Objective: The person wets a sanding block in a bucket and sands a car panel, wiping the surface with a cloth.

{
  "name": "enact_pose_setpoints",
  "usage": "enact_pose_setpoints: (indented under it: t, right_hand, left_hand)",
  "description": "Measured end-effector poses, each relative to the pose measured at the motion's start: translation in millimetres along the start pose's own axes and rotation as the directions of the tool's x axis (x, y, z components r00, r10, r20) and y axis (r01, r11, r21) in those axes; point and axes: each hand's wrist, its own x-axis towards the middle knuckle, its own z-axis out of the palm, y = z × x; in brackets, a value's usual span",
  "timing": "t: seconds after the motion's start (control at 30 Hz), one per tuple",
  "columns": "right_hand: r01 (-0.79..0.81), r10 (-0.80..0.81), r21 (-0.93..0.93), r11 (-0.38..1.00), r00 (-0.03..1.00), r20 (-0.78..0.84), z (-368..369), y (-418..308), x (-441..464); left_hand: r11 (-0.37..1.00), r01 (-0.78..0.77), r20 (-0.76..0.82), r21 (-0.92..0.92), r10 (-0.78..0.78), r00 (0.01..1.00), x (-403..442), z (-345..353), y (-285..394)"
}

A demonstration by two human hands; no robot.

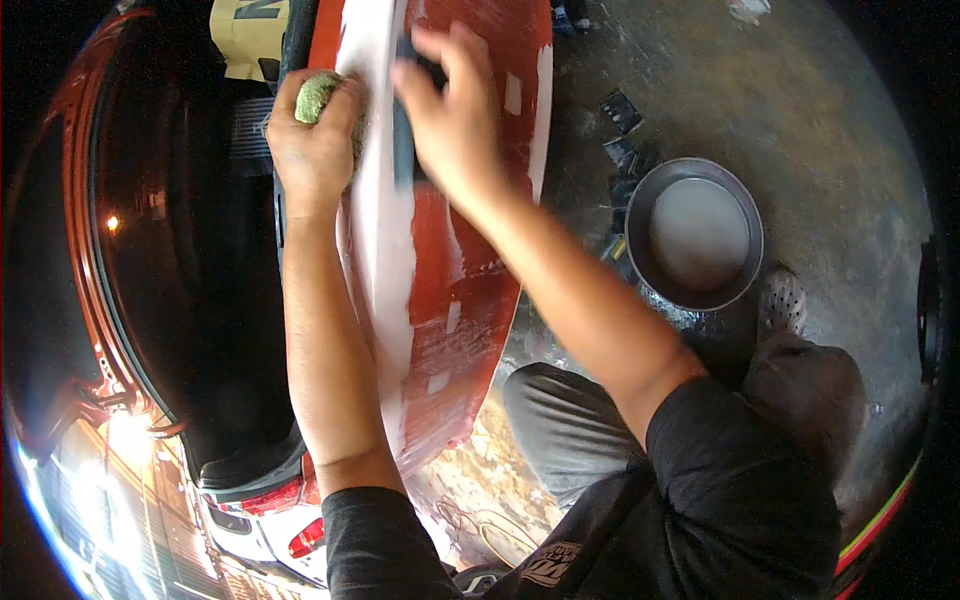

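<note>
A red car panel [455, 340] with white filler patches runs up the middle of the view. My left hand [315, 130] is closed around a green sponge or cloth [317, 97] at the panel's left edge, by the white strip [382, 240]. Over the panel, my right hand [455, 105] is blurred by motion, its fingers and thumb around a dark flat block [403, 140] that lies against the white strip. Part of the block is hidden beneath the hand.
A round basin [700, 235] of cloudy water stands on the wet floor at the right, beside a shoe [782, 300]. Small dark pieces [621, 112] lie near it. The car's dark open interior [180, 250] is at the left.
</note>
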Motion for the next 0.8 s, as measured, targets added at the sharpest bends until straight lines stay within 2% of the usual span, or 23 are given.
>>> enact_pose_setpoints:
  t: [0.07,0.17,0.23,0.27,0.37,0.43,0.47,0.53,0.57,0.6,0.63,0.67,0.77,0.8]
  right_hand:
    - [0.029,-0.028,0.013,1.0,0.999,-0.046,3,3,20]
    - [0.019,-0.018,-0.018,1.0,0.998,0.059,-6,-11,-68]
    - [0.014,-0.027,0.127,0.992,0.994,0.104,-21,-37,-120]
    - [0.009,-0.023,0.104,0.995,0.99,0.137,-23,-34,-118]
    - [0.039,-0.038,-0.079,0.996,0.999,0.022,-6,-6,-39]
    - [-0.029,0.014,0.147,0.989,0.994,0.106,0,12,35]
    - [-0.01,0.006,0.065,0.998,0.998,0.061,0,12,28]
    - [0.026,-0.029,-0.098,0.995,0.999,-0.027,1,2,-6]
    - [0.014,-0.011,-0.139,0.99,1.0,0.021,-6,-16,-49]
    - [-0.005,0.004,0.022,1.0,0.999,0.049,-10,-24,-94]
    - [0.04,-0.039,-0.007,0.999,0.992,0.117,-22,-33,-133]
    - [0.056,-0.063,0.069,0.996,0.991,0.118,-22,-35,-162]
    - [0.057,-0.057,0.002,0.998,0.993,0.104,-16,-23,-119]
    - [0.039,-0.038,-0.081,0.996,0.999,0.005,-3,-12,-79]
  left_hand:
    - [1.0,-0.015,0.001,0.022,0.015,1.0,0,-1,4]
    - [0.999,-0.053,-0.016,-0.001,0.053,0.998,0,0,1]
    - [0.997,-0.077,-0.025,-0.027,0.076,0.997,0,1,-3]
    - [0.996,-0.081,-0.032,-0.03,0.08,0.996,0,1,-5]
    - [0.997,-0.081,-0.046,-0.017,0.08,0.996,-2,1,-3]
    - [0.996,-0.089,-0.058,0.021,0.09,0.994,-3,1,-2]
    - [0.997,-0.075,-0.055,0.017,0.076,0.996,-2,2,-4]
    - [0.999,-0.054,-0.055,0.009,0.054,0.997,0,3,-8]
    - [0.998,-0.062,-0.063,0.024,0.063,0.996,1,1,-6]
    - [0.997,-0.07,-0.07,0.039,0.073,0.995,1,1,-3]
    - [0.996,-0.073,-0.071,0.056,0.077,0.995,-1,1,-2]
    - [0.997,-0.066,-0.064,0.044,0.068,0.996,-3,0,-5]
    - [0.998,-0.066,-0.077,0.011,0.066,0.995,1,1,-7]
    - [0.998,-0.058,-0.082,0.008,0.059,0.995,1,1,-7]
